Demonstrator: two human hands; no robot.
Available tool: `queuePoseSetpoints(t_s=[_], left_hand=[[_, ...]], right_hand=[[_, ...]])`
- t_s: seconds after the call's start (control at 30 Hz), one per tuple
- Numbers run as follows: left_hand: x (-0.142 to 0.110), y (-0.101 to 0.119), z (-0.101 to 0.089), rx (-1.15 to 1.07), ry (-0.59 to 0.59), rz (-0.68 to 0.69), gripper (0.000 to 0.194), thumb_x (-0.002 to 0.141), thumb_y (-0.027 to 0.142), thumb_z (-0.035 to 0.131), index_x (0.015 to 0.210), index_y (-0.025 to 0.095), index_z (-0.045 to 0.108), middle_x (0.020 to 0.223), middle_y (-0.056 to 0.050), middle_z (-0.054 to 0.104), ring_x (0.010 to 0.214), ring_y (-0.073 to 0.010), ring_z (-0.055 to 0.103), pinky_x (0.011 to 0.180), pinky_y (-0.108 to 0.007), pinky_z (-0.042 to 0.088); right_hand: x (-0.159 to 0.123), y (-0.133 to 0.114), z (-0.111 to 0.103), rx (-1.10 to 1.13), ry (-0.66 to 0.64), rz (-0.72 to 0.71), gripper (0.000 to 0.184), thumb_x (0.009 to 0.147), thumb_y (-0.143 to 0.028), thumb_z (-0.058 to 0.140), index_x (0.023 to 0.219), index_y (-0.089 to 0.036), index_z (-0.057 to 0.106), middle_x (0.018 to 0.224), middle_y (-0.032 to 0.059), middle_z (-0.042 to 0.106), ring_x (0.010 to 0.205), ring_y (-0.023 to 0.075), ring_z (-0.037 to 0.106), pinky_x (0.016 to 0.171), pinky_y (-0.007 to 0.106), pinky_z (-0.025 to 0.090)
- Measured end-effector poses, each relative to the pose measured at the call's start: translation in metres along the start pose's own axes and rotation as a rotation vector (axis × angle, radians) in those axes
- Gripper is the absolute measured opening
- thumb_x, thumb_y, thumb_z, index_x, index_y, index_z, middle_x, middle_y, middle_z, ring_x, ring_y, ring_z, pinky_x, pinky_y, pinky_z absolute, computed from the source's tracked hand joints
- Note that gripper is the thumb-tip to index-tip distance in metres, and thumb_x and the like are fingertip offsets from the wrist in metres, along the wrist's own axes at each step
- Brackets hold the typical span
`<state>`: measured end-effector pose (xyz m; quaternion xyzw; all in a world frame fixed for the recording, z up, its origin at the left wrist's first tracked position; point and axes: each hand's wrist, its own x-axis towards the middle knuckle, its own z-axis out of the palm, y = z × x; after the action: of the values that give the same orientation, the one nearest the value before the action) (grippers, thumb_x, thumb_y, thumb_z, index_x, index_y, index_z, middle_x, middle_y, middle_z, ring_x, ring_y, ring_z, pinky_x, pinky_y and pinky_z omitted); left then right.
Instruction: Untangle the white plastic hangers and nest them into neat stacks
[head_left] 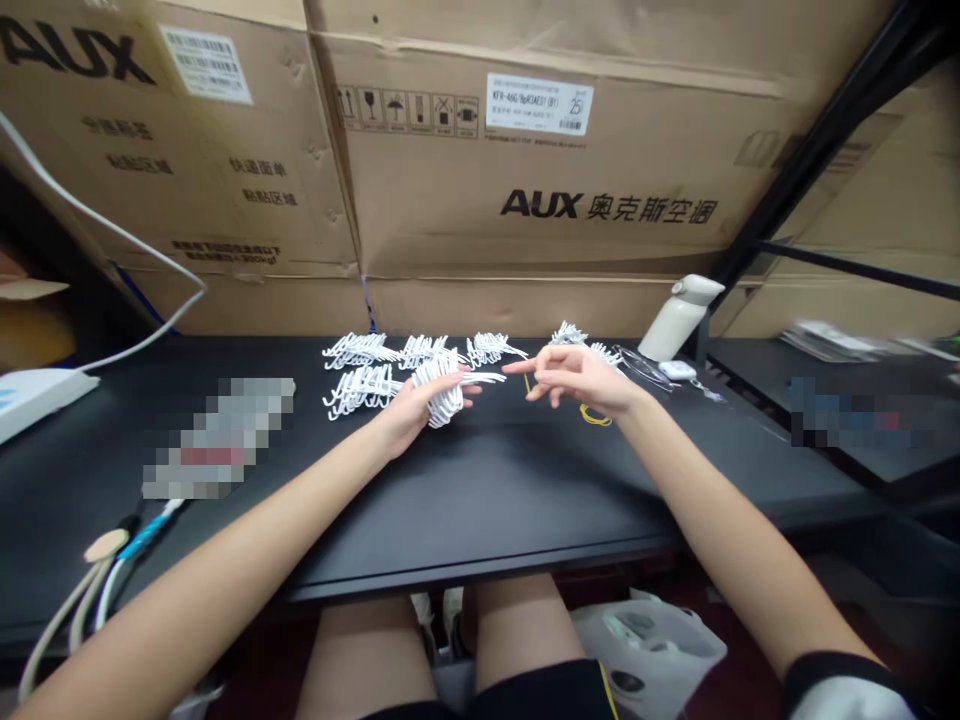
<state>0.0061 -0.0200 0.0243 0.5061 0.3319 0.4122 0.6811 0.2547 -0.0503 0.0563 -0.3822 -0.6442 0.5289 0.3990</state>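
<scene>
My left hand [412, 412] is closed around a bundle of white hooks [444, 392], their straight ends pointing right. Just right of those ends is my right hand [574, 378], its index finger stretched toward them and the other fingers loosely curled. A short strand of a yellow rubber band [527, 384] shows at its fingers. More yellow rubber bands [596, 415] lie on the table below that hand. Behind and beside my hands lie several groups of white hooks [360, 390], some partly hidden by my right hand.
A white bottle [681, 318] stands at the back right, near a small white device [677, 370] and glasses [646, 368]. Cardboard boxes [450, 220] form the back wall. On the left are a blurred-out flat object [225, 435], cables [97, 590] and a white power strip [37, 400].
</scene>
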Motion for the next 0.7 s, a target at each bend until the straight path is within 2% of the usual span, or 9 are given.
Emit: queuePoseSetpoints(t_s=[0.1,0.2,0.3,0.37,0.47,0.53,0.6,0.7], left_hand=[[0.0,0.0,0.001,0.006,-0.036,0.009,0.032,0.074,0.032,0.071,0.1,0.014,0.068,0.112,-0.012,0.068,0.098,-0.0252,0.065,0.071,-0.028,0.052],[-0.001,0.001,0.001,0.008,-0.059,0.009,0.032,0.073,0.032,0.071,0.099,0.013,0.069,0.109,-0.013,0.069,0.097,-0.0257,0.065,0.067,-0.027,0.051],[-0.003,0.002,0.004,0.022,-0.034,0.006,0.033,0.071,0.031,0.073,0.099,0.014,0.069,0.094,-0.01,0.071,0.082,-0.0202,0.066,0.064,-0.025,0.051],[-0.005,0.002,0.005,0.04,-0.026,-0.01,0.035,0.071,0.032,0.073,0.101,0.015,0.069,0.082,-0.005,0.069,0.069,-0.0151,0.064,0.062,-0.024,0.05],[-0.007,-0.001,0.009,0.045,-0.071,-0.015,0.036,0.071,0.034,0.073,0.102,0.016,0.068,0.075,-0.002,0.066,0.061,-0.0116,0.06,0.061,-0.023,0.049],[-0.009,-0.003,0.013,0.048,-0.121,-0.002,0.032,0.07,0.035,0.073,0.095,0.016,0.068,0.072,-0.001,0.066,0.06,-0.0114,0.059,0.058,-0.022,0.047],[-0.011,-0.006,0.016,0.076,-0.145,0.018,0.028,0.071,0.038,0.072,0.085,0.015,0.068,0.066,-0.001,0.064,0.058,-0.0118,0.058,0.056,-0.022,0.046],[-0.013,-0.01,0.021,0.134,-0.117,0.062,0.03,0.072,0.043,0.069,0.077,0.013,0.066,0.061,-0.001,0.061,0.056,-0.0122,0.056,0.055,-0.023,0.045]], right_hand=[[0.005,0.011,0.015,0.031,-0.024,-0.069,0.016,0.077,-0.031,0.066,0.082,-0.016,0.067,0.124,0.0131,0.062,0.069,0.0139,0.07,0.046,0.018,0.048],[0.008,0.019,0.024,0.037,0.051,-0.16,0.019,0.079,-0.032,0.062,0.084,-0.016,0.07,0.124,0.0129,0.062,0.056,0.0099,0.067,0.039,0.017,0.043],[0.006,0.021,0.03,-0.042,0.142,-0.218,0.021,0.075,-0.033,0.068,0.089,-0.017,0.071,0.124,0.0138,0.062,0.043,0.0063,0.06,0.032,0.017,0.036],[0.005,0.02,0.036,-0.091,0.17,-0.246,0.027,0.07,-0.031,0.074,0.092,-0.018,0.071,0.124,0.0142,0.061,0.042,0.0056,0.057,0.032,0.019,0.037],[0.004,0.021,0.047,-0.126,0.179,-0.334,0.027,0.066,-0.029,0.078,0.09,-0.018,0.07,0.121,0.0125,0.062,0.05,0.0071,0.057,0.043,0.023,0.047],[0.005,0.023,0.056,-0.157,0.183,-0.39,0.023,0.066,-0.027,0.078,0.086,-0.018,0.068,0.116,0.0107,0.062,0.063,0.0104,0.06,0.055,0.027,0.052],[0.007,0.026,0.063,-0.159,0.191,-0.415,0.02,0.067,-0.025,0.077,0.081,-0.017,0.065,0.107,0.0083,0.06,0.072,0.0126,0.061,0.063,0.029,0.054],[0.01,0.03,0.07,-0.089,0.2,-0.414,0.021,0.066,-0.025,0.076,0.075,-0.017,0.059,0.097,0.0046,0.055,0.072,0.0121,0.06,0.064,0.029,0.055]])
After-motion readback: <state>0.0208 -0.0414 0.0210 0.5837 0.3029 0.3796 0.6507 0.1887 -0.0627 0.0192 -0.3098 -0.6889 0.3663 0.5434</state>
